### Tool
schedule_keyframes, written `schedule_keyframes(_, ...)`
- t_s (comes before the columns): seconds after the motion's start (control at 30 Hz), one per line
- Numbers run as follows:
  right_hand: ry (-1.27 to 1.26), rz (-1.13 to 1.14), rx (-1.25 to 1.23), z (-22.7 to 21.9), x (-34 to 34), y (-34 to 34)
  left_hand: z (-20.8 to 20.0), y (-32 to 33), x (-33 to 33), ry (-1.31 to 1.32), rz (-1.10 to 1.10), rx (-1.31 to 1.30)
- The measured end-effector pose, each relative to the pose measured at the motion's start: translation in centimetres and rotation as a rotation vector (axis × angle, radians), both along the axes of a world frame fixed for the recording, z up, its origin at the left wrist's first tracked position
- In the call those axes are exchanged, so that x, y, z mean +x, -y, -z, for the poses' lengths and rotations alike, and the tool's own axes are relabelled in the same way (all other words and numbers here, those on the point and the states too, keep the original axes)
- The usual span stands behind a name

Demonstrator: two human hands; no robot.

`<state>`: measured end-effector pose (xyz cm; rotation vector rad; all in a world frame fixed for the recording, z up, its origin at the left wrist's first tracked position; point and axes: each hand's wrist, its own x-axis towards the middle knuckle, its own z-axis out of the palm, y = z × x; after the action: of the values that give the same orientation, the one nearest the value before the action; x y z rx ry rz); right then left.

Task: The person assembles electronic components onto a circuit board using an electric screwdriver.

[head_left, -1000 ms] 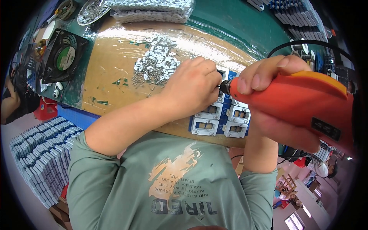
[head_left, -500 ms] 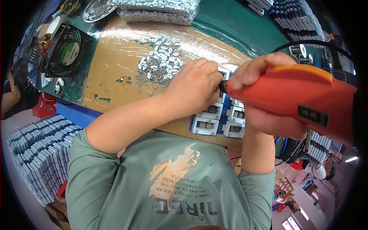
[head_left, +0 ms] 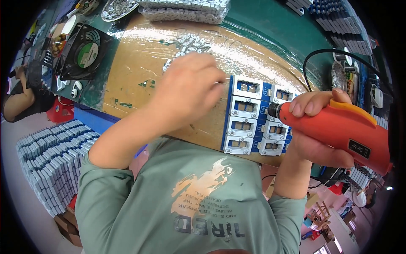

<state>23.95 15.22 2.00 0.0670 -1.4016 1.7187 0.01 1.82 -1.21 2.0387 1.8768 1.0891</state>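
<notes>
My right hand (head_left: pixel 315 127) is wrapped round a red electric screwdriver (head_left: pixel 338 135) with a yellow lever. Its black tip points left, just over a blue circuit board (head_left: pixel 261 103). White rectangular frames (head_left: pixel 244 106) sit on the board in two columns, with screws at their edges. Left of the board, my left hand (head_left: pixel 190 86) is over a pile of small white parts (head_left: pixel 192 43) and covers much of it. Its fingers bend downward, slightly blurred, with the tips hidden, so I cannot tell whether it holds anything.
A clear bag of white parts (head_left: pixel 186 12) and a dish of metal pieces (head_left: pixel 118 9) stand at the back. A black fan (head_left: pixel 84 53) is at the left. Stacked finished-looking units (head_left: pixel 55 161) stand lower left. A black cable (head_left: pixel 305 70) loops at the right. Another person's arm (head_left: pixel 23 95) shows far left.
My left hand has moved left from the board onto the pile. The screwdriver has drawn slightly right and down with my right hand, uncovering the frames. The whole view has shifted somewhat.
</notes>
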Motion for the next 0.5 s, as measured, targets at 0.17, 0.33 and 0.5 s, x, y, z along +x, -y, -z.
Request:
schedule_keyframes(0.17, 0.008, 0.003, 0.031, 0.8, -0.2, -0.2, 0.2, 3.0, -1.5, -0.082, -0.021, -0.15)
schedule_keyframes(0.33, 0.078, 0.145, 0.027, 0.9, -0.4, 0.2, 0.4, 4.0, -0.8, -0.082, -0.022, -0.201)
schedule_keyframes(0.5, 0.055, 0.113, 0.041, 1.1, -0.4, -0.1, 0.8, 4.2, -1.0, -0.069, -0.041, -0.181)
